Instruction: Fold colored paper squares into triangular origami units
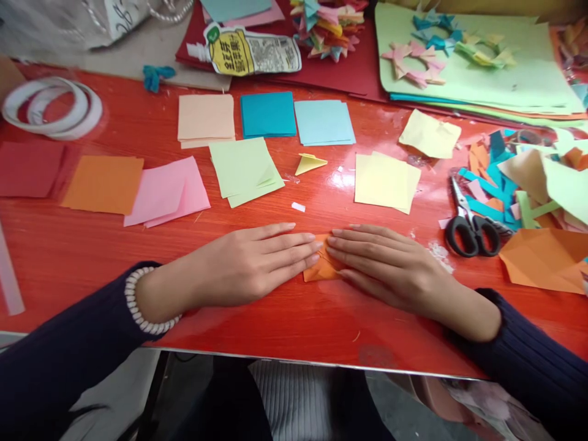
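Note:
A small folded orange paper (321, 269) lies on the red table (285, 318) near its front edge. My left hand (250, 263) lies flat with its fingertips pressing on the paper's left side. My right hand (383, 266) lies flat too, its fingertips on the paper's right side. The fingers of both hands meet over the paper and hide most of it. A white bead bracelet (138, 303) circles my left wrist.
Small stacks of coloured paper squares lie across the table: orange (103, 184), pink (168, 193), light green (243, 168), yellow (386, 180), blue (269, 114). A folded yellow piece (310, 163) lies mid-table. Black scissors (468, 223) and paper scraps (528, 177) are at right, tape rolls (52, 107) at left.

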The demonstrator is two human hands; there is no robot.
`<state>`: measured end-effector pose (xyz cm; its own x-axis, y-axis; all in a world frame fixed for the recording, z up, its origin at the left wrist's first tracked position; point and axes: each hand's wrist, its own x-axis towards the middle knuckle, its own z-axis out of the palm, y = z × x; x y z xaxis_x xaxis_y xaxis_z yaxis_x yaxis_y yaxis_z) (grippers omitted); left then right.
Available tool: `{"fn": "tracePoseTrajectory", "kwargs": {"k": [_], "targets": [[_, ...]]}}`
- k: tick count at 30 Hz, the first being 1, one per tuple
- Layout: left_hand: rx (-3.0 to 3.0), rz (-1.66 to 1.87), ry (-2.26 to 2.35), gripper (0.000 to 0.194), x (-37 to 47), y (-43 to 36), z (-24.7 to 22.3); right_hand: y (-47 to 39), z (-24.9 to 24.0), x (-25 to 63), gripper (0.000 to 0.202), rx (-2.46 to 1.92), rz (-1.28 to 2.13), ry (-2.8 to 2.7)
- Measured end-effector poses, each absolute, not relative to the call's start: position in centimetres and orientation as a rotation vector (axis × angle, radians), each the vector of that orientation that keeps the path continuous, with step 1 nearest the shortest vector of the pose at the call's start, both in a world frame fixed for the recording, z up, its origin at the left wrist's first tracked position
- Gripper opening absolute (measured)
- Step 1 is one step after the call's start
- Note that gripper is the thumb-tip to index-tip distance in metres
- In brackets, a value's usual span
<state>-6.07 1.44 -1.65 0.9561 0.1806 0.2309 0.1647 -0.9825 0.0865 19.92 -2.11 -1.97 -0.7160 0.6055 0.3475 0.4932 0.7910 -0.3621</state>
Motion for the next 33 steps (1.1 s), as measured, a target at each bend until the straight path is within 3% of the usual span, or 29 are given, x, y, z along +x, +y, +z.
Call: {"fn": "tracePoseTrajectory", "kwargs": {"k": [10, 33], "targets": [[3.205, 0.433, 0.107, 0.029, -6.5, 1.1, -0.8, -2.3, -1.6, 19.6, 0.032, -0.841, 0.286, -2.601], [3.160, 0.394, 0.205, 0.030, -6.5, 0.2, -0.8, -2.6, -2.3, 19.5, 0.031, -0.839, 0.140, -2.610]]}}
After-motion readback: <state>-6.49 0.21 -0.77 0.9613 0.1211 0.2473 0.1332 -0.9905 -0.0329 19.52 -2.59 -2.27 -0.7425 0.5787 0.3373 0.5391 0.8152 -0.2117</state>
